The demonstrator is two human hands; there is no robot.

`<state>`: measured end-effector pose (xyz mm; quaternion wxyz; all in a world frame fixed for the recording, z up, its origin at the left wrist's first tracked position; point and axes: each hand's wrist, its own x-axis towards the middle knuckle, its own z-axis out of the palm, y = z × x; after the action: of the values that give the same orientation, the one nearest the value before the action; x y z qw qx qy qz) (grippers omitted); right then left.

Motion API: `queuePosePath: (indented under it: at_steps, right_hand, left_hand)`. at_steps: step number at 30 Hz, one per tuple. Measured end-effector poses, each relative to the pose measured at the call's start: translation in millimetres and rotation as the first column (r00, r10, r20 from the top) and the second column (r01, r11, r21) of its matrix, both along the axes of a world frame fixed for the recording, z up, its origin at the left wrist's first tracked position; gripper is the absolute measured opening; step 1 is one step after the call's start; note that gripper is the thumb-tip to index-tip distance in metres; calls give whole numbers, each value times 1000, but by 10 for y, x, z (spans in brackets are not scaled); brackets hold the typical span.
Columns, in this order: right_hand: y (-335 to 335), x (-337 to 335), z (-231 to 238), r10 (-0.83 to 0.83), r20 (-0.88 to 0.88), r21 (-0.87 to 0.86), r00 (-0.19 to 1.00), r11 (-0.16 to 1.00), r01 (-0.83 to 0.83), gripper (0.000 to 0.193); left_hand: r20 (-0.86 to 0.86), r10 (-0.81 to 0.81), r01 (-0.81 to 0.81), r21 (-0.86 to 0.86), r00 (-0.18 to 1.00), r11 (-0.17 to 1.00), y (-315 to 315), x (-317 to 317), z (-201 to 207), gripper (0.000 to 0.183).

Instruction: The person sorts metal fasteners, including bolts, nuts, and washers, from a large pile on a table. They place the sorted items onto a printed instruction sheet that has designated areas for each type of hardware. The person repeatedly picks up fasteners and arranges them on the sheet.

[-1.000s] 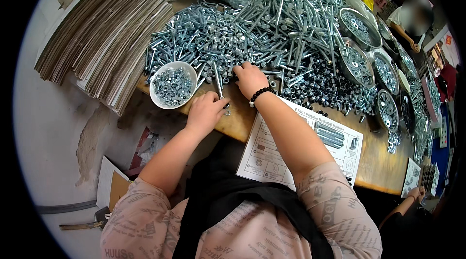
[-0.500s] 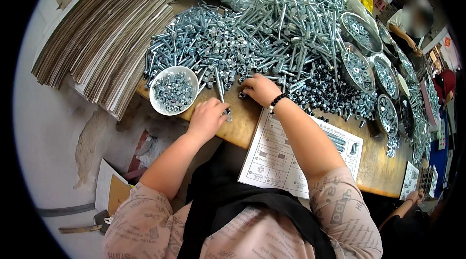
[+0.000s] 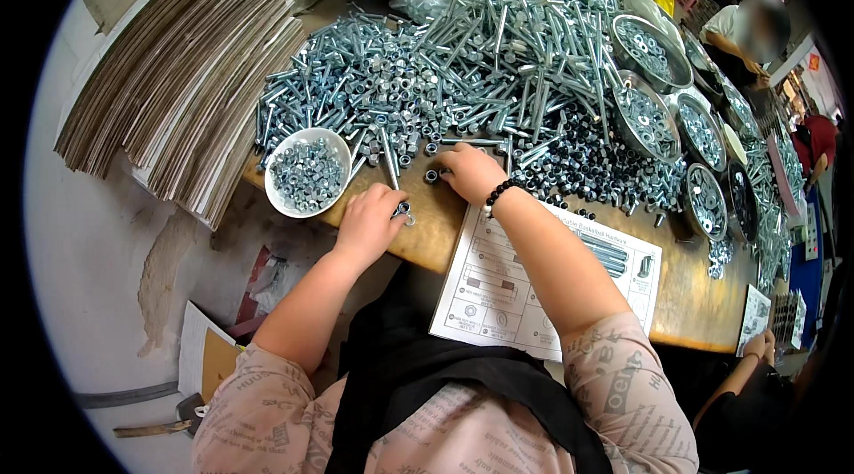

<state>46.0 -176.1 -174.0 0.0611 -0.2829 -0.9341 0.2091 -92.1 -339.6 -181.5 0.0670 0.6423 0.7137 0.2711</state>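
Note:
At the table's near edge, my left hand (image 3: 366, 223) is closed, its fingertips on a silver nut (image 3: 402, 207). A flat washer (image 3: 410, 220) shows just under those fingertips. A long silver bolt (image 3: 389, 160) lies just beyond that hand, pointing toward it. My right hand (image 3: 471, 175), with a beaded bracelet on the wrist, rests on the table with bent fingers pinching a small nut (image 3: 445, 172). Another lock nut (image 3: 431, 176) lies beside its fingertips. The palm sides of both hands are hidden.
A white bowl of nuts (image 3: 345, 173) stands left of my hands. Beyond lies a heap of bolts (image 3: 498, 47), with black nuts (image 3: 578, 163) on its right. A printed sheet (image 3: 454, 301) lies under my right forearm. Metal bowls (image 3: 673, 83) hold washers. Cardboard sheets (image 3: 169, 74) are stacked left. Other people work at right.
The whole view has shifted slightly, moving the table a little left in the picture. Both hands stay at nearly the same spots on the table, with the right fingers still at the nuts.

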Motion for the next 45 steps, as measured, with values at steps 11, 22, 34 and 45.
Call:
queuePosePath:
  at_steps: [11,22,34,45]
  right_hand:
    - [-199,33,54,32,-114,7,993,999,-31,25]
    - [61,-6,-163,105,-30,-36,994,994,-106,17]
    - [-122,184,154,209,-111,41,972,978,-206,24]
    - [-833,2116,410,-250,-12,-168,968,955,244,26]
  left_hand:
    - [-39,11,-12,-7,999,1000,-1,20,-2,27]
    - [-42,2,-2,-13,999,1000,0,5,-17,26]
    - [-66,-26,23,-48,997,999,33,-1,-1,25]
    - [216,-205,223,-66,955,973,324,592,294,22]
